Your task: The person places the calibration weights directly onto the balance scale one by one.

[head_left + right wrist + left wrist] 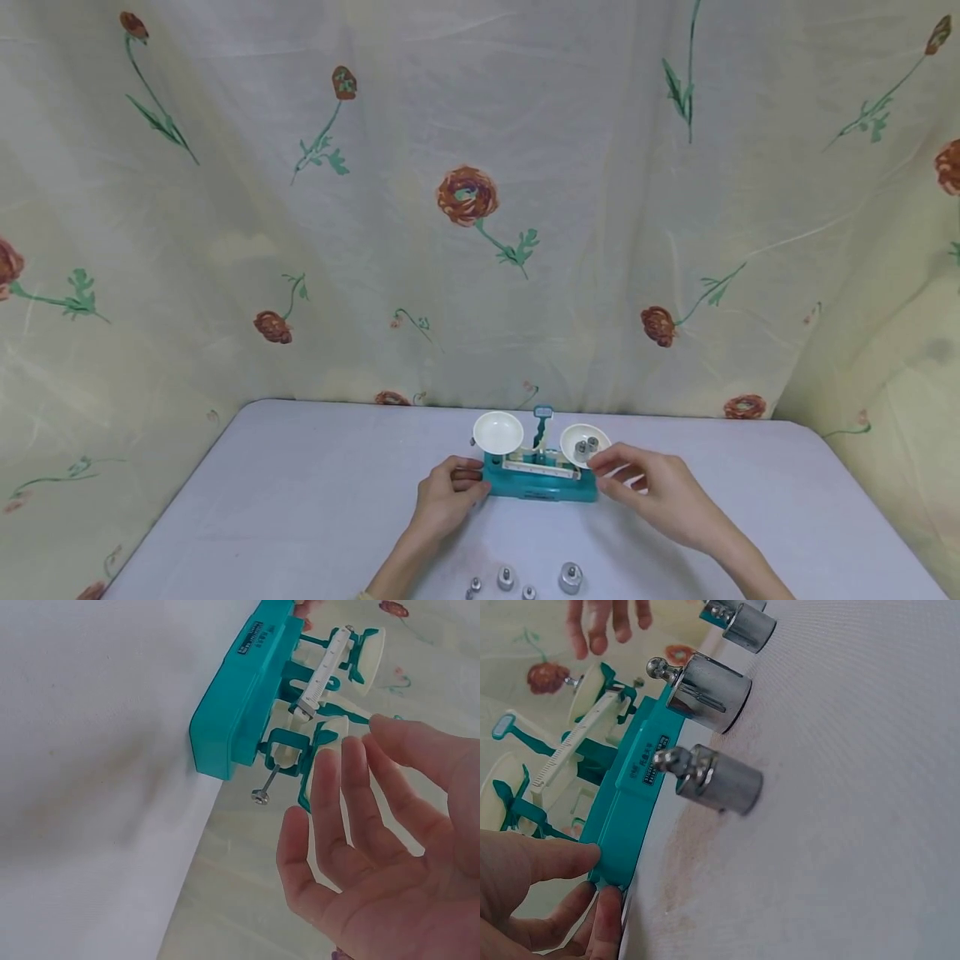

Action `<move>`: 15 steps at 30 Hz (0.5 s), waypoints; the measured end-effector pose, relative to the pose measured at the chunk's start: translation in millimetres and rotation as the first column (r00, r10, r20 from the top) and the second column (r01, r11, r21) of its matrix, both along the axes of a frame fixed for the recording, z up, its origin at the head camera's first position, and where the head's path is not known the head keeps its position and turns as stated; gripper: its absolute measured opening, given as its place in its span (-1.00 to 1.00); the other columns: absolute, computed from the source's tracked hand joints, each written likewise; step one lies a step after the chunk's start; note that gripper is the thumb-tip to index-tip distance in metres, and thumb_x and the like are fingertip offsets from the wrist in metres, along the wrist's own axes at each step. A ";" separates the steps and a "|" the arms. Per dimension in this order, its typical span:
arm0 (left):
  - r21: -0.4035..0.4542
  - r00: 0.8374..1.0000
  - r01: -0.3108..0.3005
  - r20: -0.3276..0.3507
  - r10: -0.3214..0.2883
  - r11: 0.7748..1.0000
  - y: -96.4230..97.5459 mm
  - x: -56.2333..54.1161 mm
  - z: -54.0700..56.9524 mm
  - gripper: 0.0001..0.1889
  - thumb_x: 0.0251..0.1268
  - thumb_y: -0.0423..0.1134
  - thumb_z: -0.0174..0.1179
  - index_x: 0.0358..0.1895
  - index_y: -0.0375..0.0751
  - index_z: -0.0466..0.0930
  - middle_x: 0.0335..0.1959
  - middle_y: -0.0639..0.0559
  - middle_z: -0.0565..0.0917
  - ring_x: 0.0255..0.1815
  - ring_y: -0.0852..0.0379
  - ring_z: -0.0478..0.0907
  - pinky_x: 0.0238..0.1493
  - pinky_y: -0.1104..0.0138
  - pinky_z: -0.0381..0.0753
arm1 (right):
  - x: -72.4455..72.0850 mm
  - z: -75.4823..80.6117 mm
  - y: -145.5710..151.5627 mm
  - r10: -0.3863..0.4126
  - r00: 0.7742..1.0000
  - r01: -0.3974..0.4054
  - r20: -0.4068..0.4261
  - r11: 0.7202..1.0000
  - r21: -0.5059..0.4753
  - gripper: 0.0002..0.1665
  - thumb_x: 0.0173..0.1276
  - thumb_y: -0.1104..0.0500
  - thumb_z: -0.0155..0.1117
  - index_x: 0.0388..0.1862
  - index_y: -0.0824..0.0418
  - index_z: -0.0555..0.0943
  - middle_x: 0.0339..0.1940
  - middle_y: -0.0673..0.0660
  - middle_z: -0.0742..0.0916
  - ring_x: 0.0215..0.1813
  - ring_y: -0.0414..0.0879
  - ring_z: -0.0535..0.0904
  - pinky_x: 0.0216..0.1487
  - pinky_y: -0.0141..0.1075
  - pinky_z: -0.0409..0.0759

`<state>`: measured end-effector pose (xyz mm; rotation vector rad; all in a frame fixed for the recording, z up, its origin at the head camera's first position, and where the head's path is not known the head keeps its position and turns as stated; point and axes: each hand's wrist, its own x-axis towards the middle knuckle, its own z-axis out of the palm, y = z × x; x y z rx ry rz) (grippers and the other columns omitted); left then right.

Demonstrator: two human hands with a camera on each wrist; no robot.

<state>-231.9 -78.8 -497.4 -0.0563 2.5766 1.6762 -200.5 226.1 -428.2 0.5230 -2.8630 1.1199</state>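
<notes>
Head only; weights (581,449) in pan (573,434)

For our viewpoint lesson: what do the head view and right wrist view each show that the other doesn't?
Only head: silver cylindrical metal weights, on the pale flat table and inside the round white pan nearer the right hand.
Only right wrist: the thin silver metal screw at the teal balance's right-hand end.
Both: the balance, its long white ruled beam, right hand, part of the left hand, and the pale flowered fabric backdrop.
</notes>
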 end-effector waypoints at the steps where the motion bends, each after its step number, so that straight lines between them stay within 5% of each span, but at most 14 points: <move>1: -0.001 1.000 0.000 0.000 0.000 1.000 0.1 0.2 0.3 -0.63 0.37 -0.28 0.45 0.19 -0.26 0.67 0.01 -0.09 0.79 0.00 0.07 0.76 0.09 0.17 0.81 | 0.1 -0.5 0.5 0.015 1.000 -0.015 -0.005 1.000 0.001 -0.79 0.48 0.09 0.46 0.06 -0.02 0.77 0.00 -0.06 0.87 -0.08 -0.29 0.76 -0.13 -0.43 0.69; 15: -0.002 1.000 -0.002 -0.003 0.002 1.000 0.2 1.2 1.7 -0.62 0.37 -0.28 0.45 0.19 -0.28 0.68 0.01 -0.12 0.80 0.00 0.06 0.77 0.07 0.17 0.81 | 0.3 -11.1 3.8 0.239 0.966 -0.236 0.104 0.971 -0.040 -0.73 0.48 0.00 0.47 0.08 0.04 0.76 0.01 0.01 0.87 -0.06 -0.41 0.69 -0.12 -0.42 0.66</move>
